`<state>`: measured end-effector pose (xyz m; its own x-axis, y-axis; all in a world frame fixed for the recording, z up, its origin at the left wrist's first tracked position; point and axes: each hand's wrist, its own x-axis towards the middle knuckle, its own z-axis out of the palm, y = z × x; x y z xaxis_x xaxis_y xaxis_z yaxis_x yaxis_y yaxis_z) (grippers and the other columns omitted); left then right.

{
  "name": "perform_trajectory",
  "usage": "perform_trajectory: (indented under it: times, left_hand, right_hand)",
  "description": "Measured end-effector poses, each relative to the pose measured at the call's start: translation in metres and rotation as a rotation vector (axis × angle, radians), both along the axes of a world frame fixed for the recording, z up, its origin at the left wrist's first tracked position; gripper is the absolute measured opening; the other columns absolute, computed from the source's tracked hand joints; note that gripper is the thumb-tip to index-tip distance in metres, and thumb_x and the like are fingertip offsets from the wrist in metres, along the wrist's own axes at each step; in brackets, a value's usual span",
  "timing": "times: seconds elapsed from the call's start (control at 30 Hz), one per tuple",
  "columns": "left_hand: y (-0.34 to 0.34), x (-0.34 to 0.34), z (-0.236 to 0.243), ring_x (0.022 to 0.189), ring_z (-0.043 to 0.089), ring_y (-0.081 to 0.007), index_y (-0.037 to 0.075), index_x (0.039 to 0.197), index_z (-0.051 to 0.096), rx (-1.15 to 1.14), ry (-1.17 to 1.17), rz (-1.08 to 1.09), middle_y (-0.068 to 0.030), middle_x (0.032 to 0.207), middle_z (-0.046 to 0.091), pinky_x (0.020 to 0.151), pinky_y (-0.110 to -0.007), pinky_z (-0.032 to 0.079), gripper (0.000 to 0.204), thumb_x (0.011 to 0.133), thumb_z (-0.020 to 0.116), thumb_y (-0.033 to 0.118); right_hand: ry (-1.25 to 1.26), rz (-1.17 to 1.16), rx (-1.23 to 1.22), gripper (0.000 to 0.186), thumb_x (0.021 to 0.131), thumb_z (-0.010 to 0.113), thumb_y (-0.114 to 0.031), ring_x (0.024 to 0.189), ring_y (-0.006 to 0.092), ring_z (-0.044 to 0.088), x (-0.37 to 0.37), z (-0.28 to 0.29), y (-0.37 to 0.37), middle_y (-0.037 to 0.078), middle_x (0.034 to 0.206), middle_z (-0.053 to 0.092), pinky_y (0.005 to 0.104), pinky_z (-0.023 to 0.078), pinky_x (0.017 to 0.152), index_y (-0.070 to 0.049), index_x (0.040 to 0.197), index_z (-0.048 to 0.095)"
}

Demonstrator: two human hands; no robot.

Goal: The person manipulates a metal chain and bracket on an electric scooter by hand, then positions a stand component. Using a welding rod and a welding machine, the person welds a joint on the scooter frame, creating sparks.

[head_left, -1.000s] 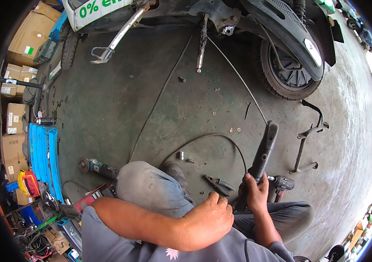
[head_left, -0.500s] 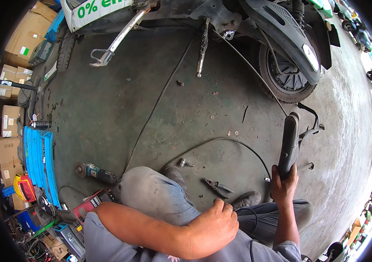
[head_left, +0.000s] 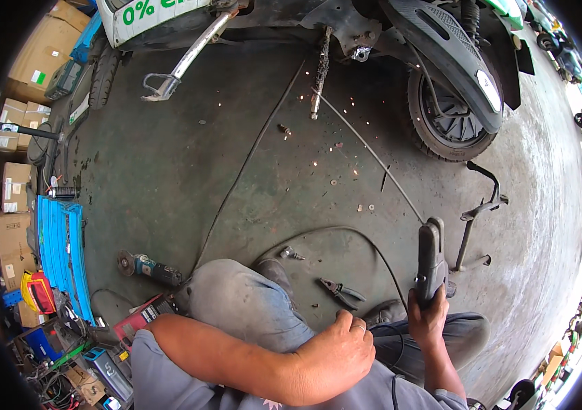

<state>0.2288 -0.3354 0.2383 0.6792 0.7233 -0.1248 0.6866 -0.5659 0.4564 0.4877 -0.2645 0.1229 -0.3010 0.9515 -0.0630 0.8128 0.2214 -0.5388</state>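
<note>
My right hand (head_left: 429,317) is wrapped round the grip of a black welding electrode holder (head_left: 430,263). From its jaws a long thin electrode (head_left: 373,156) slants up and left, its tip at the lower part of a crusted metal rod (head_left: 322,72) hanging under the scooter (head_left: 284,19). Glowing sparks (head_left: 350,102) scatter around that rod. My left hand (head_left: 346,345) lies across my lap with curled fingers; whatever is in it, if anything, is hidden. A black cable (head_left: 381,253) loops over the floor to my right-hand side.
Locking-type pliers (head_left: 341,292) and a metal fitting (head_left: 292,253) lie near my feet. An angle grinder (head_left: 149,269) rests by my left knee. A loose black stand (head_left: 480,213) lies right. Cardboard boxes (head_left: 14,188) and blue panels (head_left: 62,253) line the left; the scooter wheel (head_left: 454,116) stands far right.
My right hand has drawn the electrode holder back and left. The electrode tip has moved from beside the scooter's bracket to the hanging rod, and sparks have appeared. My left hand stays put.
</note>
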Motion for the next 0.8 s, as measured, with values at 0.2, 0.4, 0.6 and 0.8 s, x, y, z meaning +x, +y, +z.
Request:
perform_trajectory:
  times: [0.2,0.4,0.6,0.8]
  left_hand:
    - [0.005,-0.001,0.002,0.083,0.056,-0.0225,0.003,0.087,0.065,0.01,0.003,-0.04,-0.0093,0.085,0.061,0.08,-0.04,0.044,0.02,0.078,0.058,0.021]
    - [0.007,-0.003,0.003,0.08,0.057,-0.0219,0.002,0.088,0.063,0.012,0.011,-0.072,-0.0104,0.085,0.06,0.078,-0.04,0.045,0.022,0.077,0.06,0.021]
    - [0.008,-0.003,0.003,0.079,0.057,-0.0212,0.002,0.088,0.064,0.011,0.019,-0.081,-0.0101,0.085,0.06,0.075,-0.038,0.043,0.022,0.077,0.06,0.022]
    - [0.002,0.003,0.001,0.085,0.056,-0.0217,0.005,0.086,0.067,-0.007,0.019,-0.021,-0.0085,0.085,0.062,0.077,-0.037,0.041,0.02,0.08,0.056,0.02]
  right_hand:
    - [0.067,-0.142,-0.026,0.044,0.083,0.068,-0.019,0.053,0.0315,0.049,-0.032,0.016,0.028,0.02,0.062,0.054,0.0433,0.04,0.055,0.012,0.108,0.049]
    - [0.021,-0.15,-0.05,0.037,0.082,0.068,-0.02,0.051,0.0328,0.045,-0.036,0.016,0.025,0.021,0.059,0.05,0.0443,0.038,0.053,0.008,0.096,0.048]
    - [0.026,-0.138,-0.083,0.032,0.082,0.067,-0.018,0.048,0.032,0.046,-0.027,0.009,0.015,0.019,0.058,0.05,0.0425,0.038,0.051,0.005,0.094,0.048]
    - [0.092,-0.119,-0.054,0.028,0.082,0.066,-0.013,0.048,0.0275,0.041,-0.026,0.007,0.007,0.015,0.058,0.05,0.0402,0.037,0.05,0.004,0.096,0.048]
